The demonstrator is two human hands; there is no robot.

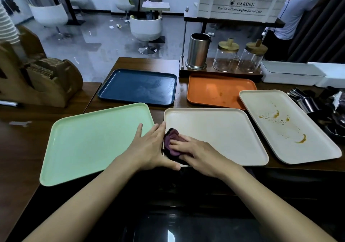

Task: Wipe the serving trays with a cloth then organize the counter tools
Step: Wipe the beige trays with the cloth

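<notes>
Fingers (176,145) on cloth (170,136) — cream tray (214,129), counter (145,63)

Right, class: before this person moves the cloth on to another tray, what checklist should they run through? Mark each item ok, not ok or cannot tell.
1. The cloth sits under the right hand, on the near cream tray: ok.
2. The left hand rests at that tray's left edge: ok.
3. Visible surface of the near cream tray free of stains: ok.
4. The right cream tray clean: not ok, orange smears.
5. The orange tray clean: not ok, small spots.
6. Underside of the cloth clean: cannot tell.
</notes>
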